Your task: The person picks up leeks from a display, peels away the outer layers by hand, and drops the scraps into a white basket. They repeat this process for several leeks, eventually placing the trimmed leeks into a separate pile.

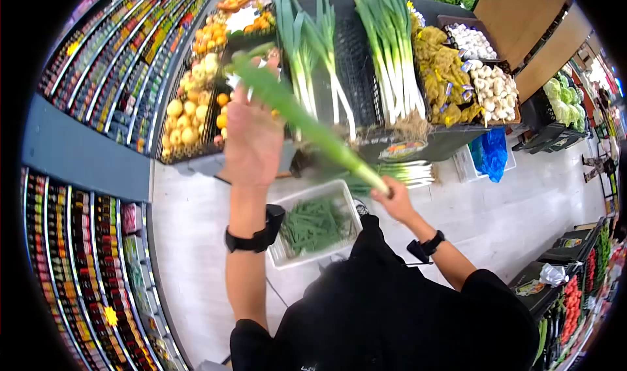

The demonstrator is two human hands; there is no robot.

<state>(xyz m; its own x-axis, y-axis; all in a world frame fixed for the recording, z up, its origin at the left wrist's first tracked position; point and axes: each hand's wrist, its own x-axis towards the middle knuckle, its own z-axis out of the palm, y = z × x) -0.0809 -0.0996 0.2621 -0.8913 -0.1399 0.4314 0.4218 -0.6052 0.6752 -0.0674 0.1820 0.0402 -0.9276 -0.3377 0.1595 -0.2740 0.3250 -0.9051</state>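
My right hand (395, 200) is closed around the pale root end of a leek (313, 130). The leek slants up to the left, its green leaves blurred. My left hand (251, 139) is raised with the palm towards me, and the leaves cross in front of its partly hidden fingers. Below, a white crate (287, 262) on the floor holds cut green leaves (315, 226). More leeks (390, 64) lie in a bunch on the black display stand, with a few loose leeks (304, 64) to their left. Other leeks (408, 174) are low by the stand's front.
Crates of onions (186, 119) and orange fruit stand at left. Netted bags (444, 70) and garlic (493, 87) lie right of the leeks. A blue bag (490, 154) hangs over a white bin. Bottle shelves (85, 240) line the left side; a vegetable rack (568, 266) stands at lower right.
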